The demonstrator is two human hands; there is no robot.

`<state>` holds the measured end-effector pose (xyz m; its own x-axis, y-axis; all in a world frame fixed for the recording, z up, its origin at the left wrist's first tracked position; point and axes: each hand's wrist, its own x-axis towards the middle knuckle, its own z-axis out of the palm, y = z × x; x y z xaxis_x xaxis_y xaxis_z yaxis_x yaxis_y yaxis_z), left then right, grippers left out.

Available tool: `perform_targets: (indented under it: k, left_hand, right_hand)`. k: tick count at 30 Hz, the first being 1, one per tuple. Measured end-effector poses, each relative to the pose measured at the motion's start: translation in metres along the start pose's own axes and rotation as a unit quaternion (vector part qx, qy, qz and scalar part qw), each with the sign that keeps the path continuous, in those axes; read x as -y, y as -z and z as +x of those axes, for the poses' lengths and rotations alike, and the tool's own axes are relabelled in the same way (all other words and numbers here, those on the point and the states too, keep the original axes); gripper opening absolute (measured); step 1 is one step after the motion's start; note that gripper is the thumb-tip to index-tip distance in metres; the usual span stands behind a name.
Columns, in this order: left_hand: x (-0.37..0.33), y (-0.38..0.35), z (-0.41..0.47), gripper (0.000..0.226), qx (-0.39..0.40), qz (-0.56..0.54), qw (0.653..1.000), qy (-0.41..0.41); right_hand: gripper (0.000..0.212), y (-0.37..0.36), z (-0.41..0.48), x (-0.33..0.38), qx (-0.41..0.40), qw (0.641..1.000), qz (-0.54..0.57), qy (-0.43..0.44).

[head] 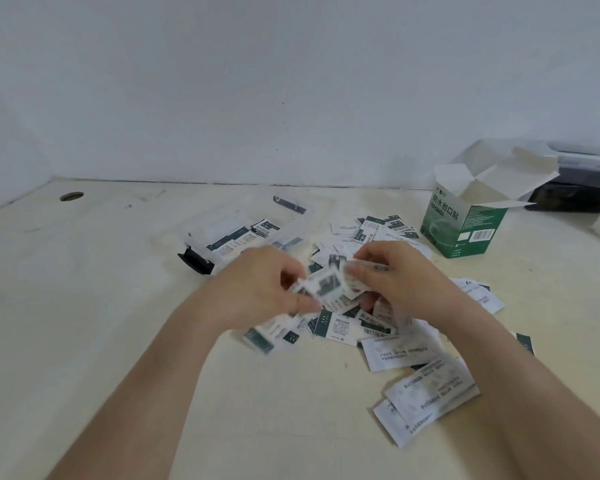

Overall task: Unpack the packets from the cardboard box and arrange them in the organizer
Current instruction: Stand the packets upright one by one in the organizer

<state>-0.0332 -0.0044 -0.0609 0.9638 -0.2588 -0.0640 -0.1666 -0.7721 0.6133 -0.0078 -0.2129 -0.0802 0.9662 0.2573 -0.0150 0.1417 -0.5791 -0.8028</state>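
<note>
Head view is showing the fingers [303,301] of the left hand [257,289] pinching one white and dark green packet [321,284]. Its long axis is running from lower left to upper right, and blur is making its print unreadable. Just beside it, the right hand [399,275] is curling its fingers round more packets [366,266]; how many, I cannot tell. Under both hands loose packets [340,329] are lying scattered on the table [84,306], pointing every way. One is showing a QR code, another the characters 口贴 upside down. Behind the left hand the clear organizer [243,225] is lying flat with some packets inside, its edges hard to make out. At far right the green cardboard box [465,226] is standing upright with its flaps open, reading 防水创口贴 and carrying a barcode.
</note>
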Motion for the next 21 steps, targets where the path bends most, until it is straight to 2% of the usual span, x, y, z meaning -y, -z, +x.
perform_targets:
  k: [2, 4, 7, 9, 11, 13, 14, 16, 17, 19, 21]
  left_hand:
    - [-0.009, -0.004, 0.0, 0.018, -0.103, -0.183, 0.978, -0.015]
    - [-0.017, -0.014, 0.002, 0.015, -0.167, -0.294, 0.941, -0.02]
    - [-0.018, -0.03, 0.007, 0.015, -0.235, -0.266, 0.934, -0.035]
    - [-0.016, -0.036, 0.008, 0.026, -0.268, -0.21, 0.938, -0.058]
    - [-0.017, -0.039, 0.008, 0.042, -0.278, -0.094, 0.954, -0.067]
    - [-0.018, -0.039, 0.007, 0.054, -0.254, 0.043, 0.965, -0.053]
    - [-0.017, -0.037, 0.006, 0.056, -0.217, 0.091, 0.971, -0.043]
    - [-0.012, -0.036, 0.006, 0.046, -0.117, 0.159, 0.979, -0.048]
    - [-0.01, -0.037, 0.005, 0.04, -0.062, 0.186, 0.979, -0.058]
    - [-0.009, -0.041, 0.006, 0.049, 0.025, 0.208, 0.976, -0.063]
    - [-0.01, -0.044, 0.009, 0.044, 0.044, 0.164, 0.984, -0.046]
  right_hand:
    - [0.019, -0.006, -0.003, 0.005, 0.017, 0.983, 0.18, -0.029]
    - [0.02, -0.012, -0.007, 0.012, 0.065, 0.94, 0.33, -0.05]
    - [0.03, -0.012, -0.011, 0.018, 0.134, 0.9, 0.413, -0.048]
    - [0.03, -0.008, -0.011, 0.016, 0.167, 0.904, 0.394, -0.02]
    - [0.02, -0.002, -0.01, 0.01, 0.19, 0.926, 0.327, 0.022]
    - [0.008, 0.005, -0.007, 0.004, 0.168, 0.958, 0.228, 0.047]
    - [0.007, 0.009, -0.005, 0.001, 0.141, 0.971, 0.185, 0.046]
    - [0.008, 0.018, -0.002, -0.006, 0.078, 0.988, 0.133, 0.017]
    - [0.015, 0.021, 0.0, -0.01, 0.057, 0.991, 0.12, -0.004]
    - [0.038, 0.023, 0.003, -0.015, 0.055, 0.992, 0.102, -0.042]
    - [0.044, 0.022, 0.005, -0.018, 0.075, 0.993, 0.074, -0.056]
